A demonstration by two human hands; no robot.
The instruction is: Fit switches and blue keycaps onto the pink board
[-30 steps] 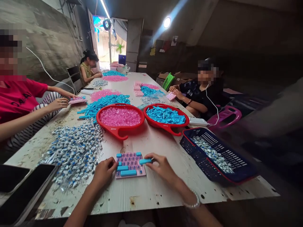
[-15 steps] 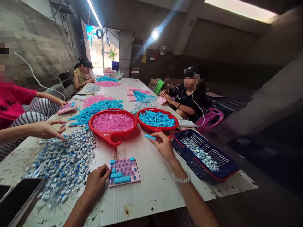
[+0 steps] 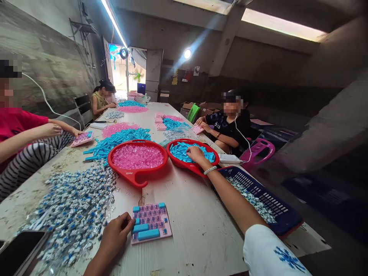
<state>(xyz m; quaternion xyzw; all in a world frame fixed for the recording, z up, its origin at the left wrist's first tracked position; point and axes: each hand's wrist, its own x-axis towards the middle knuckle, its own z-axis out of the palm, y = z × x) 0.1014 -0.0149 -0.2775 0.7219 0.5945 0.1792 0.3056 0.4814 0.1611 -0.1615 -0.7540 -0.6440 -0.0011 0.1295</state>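
Note:
A small pink keyboard [image 3: 152, 222] lies on the table in front of me, with clear pink keycaps and several blue keycaps [image 3: 148, 234], one of them long. My left hand [image 3: 117, 232] has its curled fingers and thumb on the keyboard's left edge. Farther off, my right hand [image 3: 196, 154] reaches into the right red basket [image 3: 198, 171], which holds loose blue keycaps [image 3: 179, 151]. Its fingers are pinched together among them, and what is between the fingertips is hidden.
Left of the right basket is another red basket [image 3: 130, 177] of pink keycaps. Loose white-and-blue switches [image 3: 77, 207] cover the table's left side, near a phone [image 3: 23, 249]. A dark blue basket [image 3: 258, 191] stands under my right forearm. Several co-workers sit around the table.
My right hand, earlier holding a blue keycap over the table, has moved forward into the right red basket. A co-worker's hand has drawn back from the switches. My left hand stays at the keyboard.

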